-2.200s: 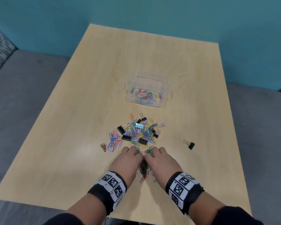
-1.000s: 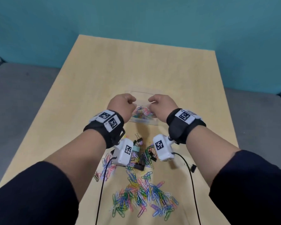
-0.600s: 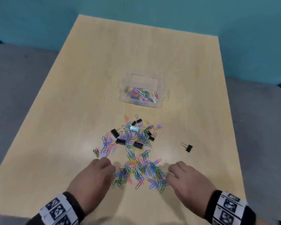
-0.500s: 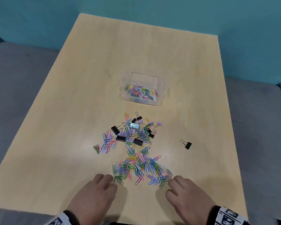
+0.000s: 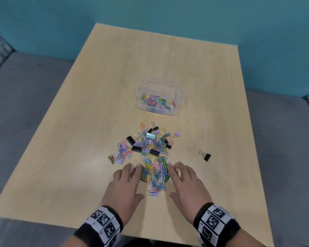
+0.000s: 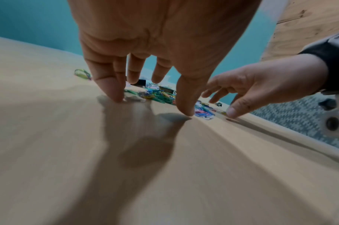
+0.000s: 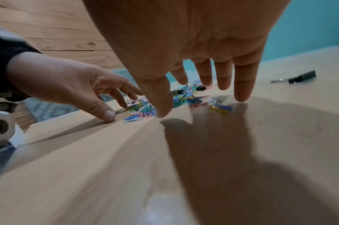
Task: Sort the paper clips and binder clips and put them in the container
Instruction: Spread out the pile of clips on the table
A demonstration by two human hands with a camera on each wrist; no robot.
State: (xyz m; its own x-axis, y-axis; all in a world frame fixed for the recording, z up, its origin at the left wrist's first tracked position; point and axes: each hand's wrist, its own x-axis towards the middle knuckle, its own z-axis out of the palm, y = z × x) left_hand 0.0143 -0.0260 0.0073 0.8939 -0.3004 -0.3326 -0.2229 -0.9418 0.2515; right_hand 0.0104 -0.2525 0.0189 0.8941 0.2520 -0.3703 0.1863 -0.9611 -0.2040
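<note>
A heap of coloured paper clips [image 5: 154, 175] lies on the wooden table near its front edge. My left hand [image 5: 126, 186] rests palm down on the heap's left side and my right hand [image 5: 185, 182] on its right side, fingers straight, holding nothing. In the wrist views the left hand's fingertips [image 6: 114, 94] and the right hand's fingertips [image 7: 242, 94] touch the tabletop. Behind the heap lies a mixed pile of paper clips and black binder clips [image 5: 146, 142]. A clear plastic container [image 5: 160, 98] further back holds several paper clips.
A lone black binder clip [image 5: 206, 156] lies to the right of the piles, also the black binder clip [image 7: 301, 78] in the right wrist view. The table [image 5: 78, 122] stands against a teal wall, with grey upholstered seating on both sides.
Both hands moved forward from the table's near edge and now flank the front heap of paper clips, which looks drawn closer together. The container and the binder clips stayed put.
</note>
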